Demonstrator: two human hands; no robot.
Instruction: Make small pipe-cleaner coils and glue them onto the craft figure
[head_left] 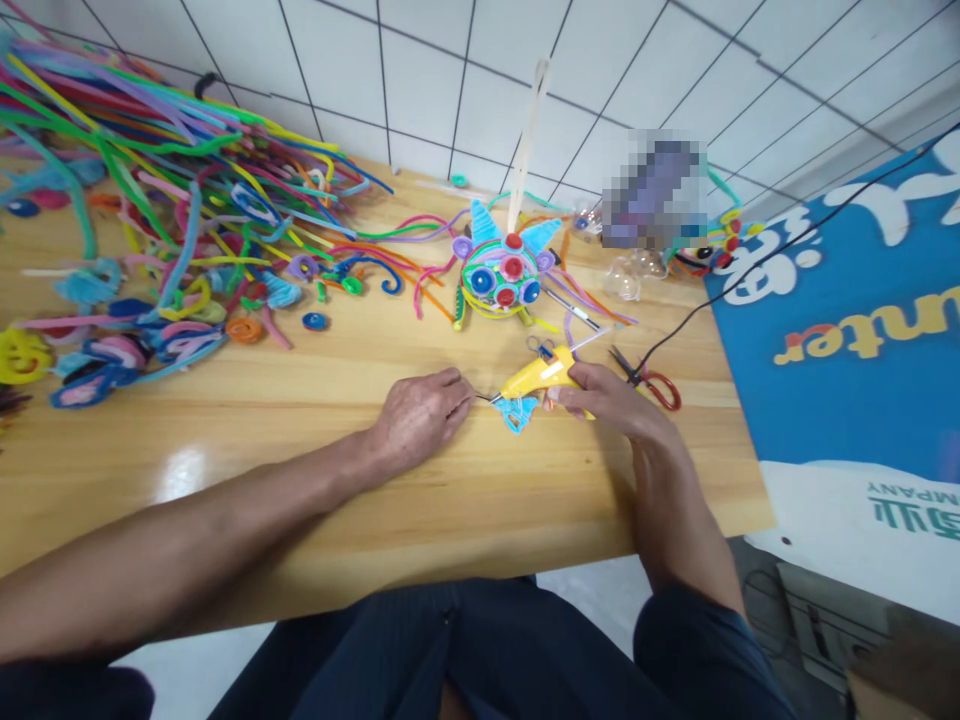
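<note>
My right hand (611,398) is wrapped round the handle of a yellow glue gun (541,372), its nozzle pointing left and down. A clear glue stick (592,340) juts from the gun's back. Just under the nozzle lies a small light-blue fuzzy pipe-cleaner shape (516,414) on the table. My left hand (418,420) rests on the wood to the left, fingers pinched together. From its fingertips a thin dark wire-like piece (482,397) reaches to the nozzle; its kind is too small to tell. Behind the gun stands a round pipe-cleaner figure (504,275) with blue ears and button-like coils.
A big heap of colored pipe cleaners (172,150) covers the back left, with coiled pieces (135,345) before it. Red-handled scissors (660,388) lie right of my right hand, near a black cord (697,310). Clear plastic balls (626,278) sit behind; a blue printed board (840,350) borders the right.
</note>
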